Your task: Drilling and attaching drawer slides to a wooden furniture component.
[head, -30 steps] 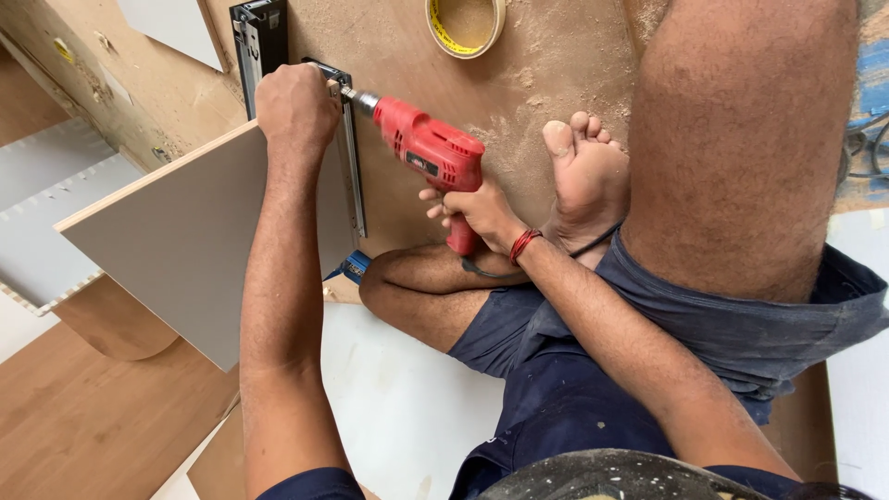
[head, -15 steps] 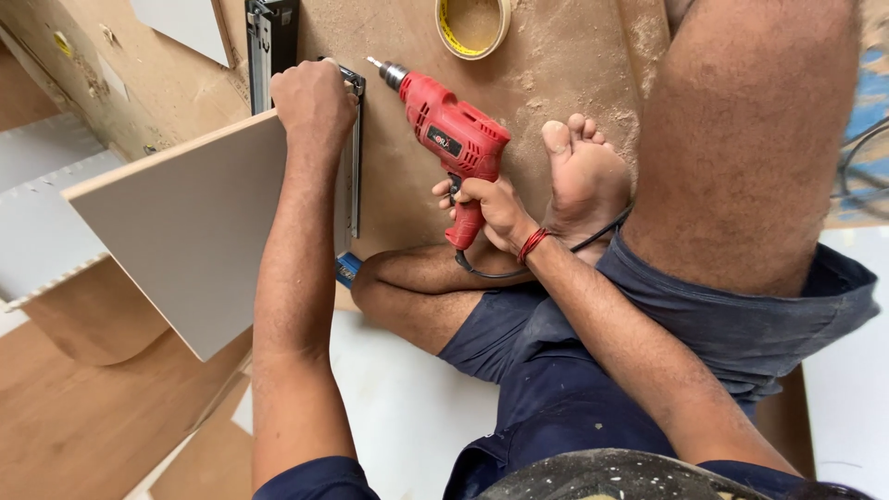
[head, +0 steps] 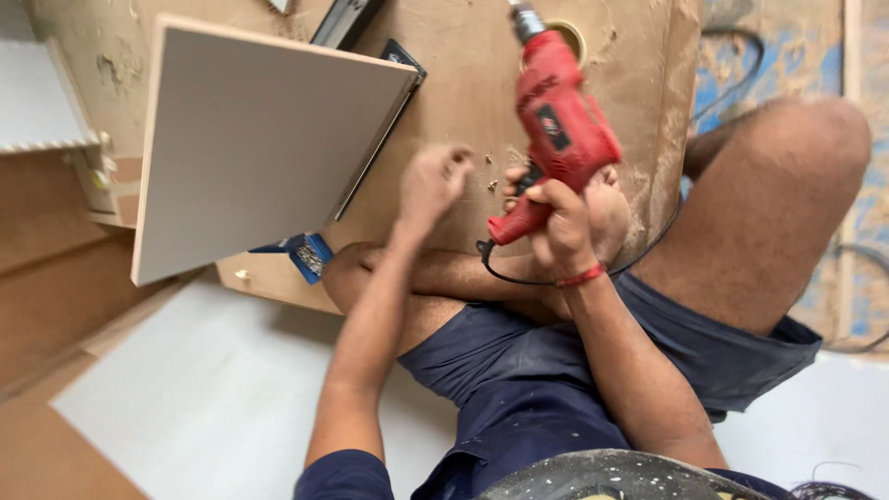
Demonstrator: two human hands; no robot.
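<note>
Small blue box (head: 308, 256) under the grey panel (head: 259, 139), holding what look like screws. Red drill (head: 560, 125) gripped at the handle by right hand (head: 560, 222), long axis near upright, bit pointing away toward the tape roll (head: 569, 37). Left hand (head: 433, 181), off the panel since 0.5 s ago, fingers curled over loose screws (head: 491, 171); whether pinching 1 unclear.
</note>
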